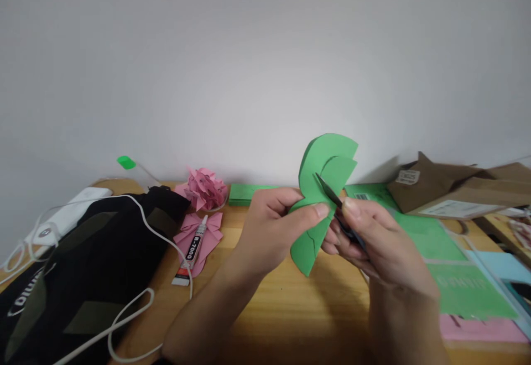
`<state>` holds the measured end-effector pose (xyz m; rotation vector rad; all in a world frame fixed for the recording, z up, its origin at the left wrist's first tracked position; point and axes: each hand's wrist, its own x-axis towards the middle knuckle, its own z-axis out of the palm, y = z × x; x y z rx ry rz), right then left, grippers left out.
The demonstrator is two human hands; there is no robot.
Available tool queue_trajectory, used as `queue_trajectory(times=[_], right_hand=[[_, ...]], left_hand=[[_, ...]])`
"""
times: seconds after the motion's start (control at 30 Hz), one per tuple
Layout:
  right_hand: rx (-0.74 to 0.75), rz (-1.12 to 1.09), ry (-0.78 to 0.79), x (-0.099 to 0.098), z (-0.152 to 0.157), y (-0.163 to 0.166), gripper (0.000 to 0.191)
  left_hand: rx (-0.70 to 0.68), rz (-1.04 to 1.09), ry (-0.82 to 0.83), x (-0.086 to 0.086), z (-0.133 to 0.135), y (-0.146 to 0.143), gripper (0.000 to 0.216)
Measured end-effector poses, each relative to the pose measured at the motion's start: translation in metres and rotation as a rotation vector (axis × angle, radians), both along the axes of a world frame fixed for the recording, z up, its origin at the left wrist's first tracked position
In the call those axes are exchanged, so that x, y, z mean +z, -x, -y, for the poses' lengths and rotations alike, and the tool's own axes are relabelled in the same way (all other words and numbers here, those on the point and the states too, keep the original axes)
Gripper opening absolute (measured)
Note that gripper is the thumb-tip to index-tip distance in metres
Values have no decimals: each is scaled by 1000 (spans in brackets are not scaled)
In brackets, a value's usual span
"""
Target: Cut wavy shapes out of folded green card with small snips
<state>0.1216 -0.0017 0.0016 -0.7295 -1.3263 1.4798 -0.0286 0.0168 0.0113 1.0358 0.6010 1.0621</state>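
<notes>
Scissors of dark metal [329, 191] slant up and leftward from the right hand [379, 232], whose fingers grip them, across the nearly upright, curved green paper piece [312, 161]; the left hand [267, 227] pinches it below their tips, above the pale wooden tabletop [282, 312].

Black cloth [136, 238], white cable [105, 332], brown package [431, 189]

Our left hand [269, 235] and right hand [390, 238] are bare, and so are our forearms [213, 307]. Our thumbnails [322, 210] look short and plain. Near our left wrist we see a dark edge [162, 361], too cut off to identify.
</notes>
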Motion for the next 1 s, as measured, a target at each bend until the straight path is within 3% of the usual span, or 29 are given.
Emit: queue_trajectory(times=[0.4, 0.63, 0.83, 0.9, 1.0], right_hand=[[5, -2, 2, 4, -1, 2, 51], [6, 75, 146, -1, -3, -3, 46], [63, 152, 24, 5, -6, -23, 47], [-51, 93, -47, 9, -5, -23, 43], [-365, 17, -108, 11, -1, -13, 31]], left_hand=[[18, -16, -9, -2, 0, -1, 21], [0, 100, 10, -1, -3, -2, 23], [100, 161, 21, 1, -6, 5, 23], [63, 143, 31, 0, -5, 4, 24], [-64, 121, 78, -4, 0, -3, 24]])
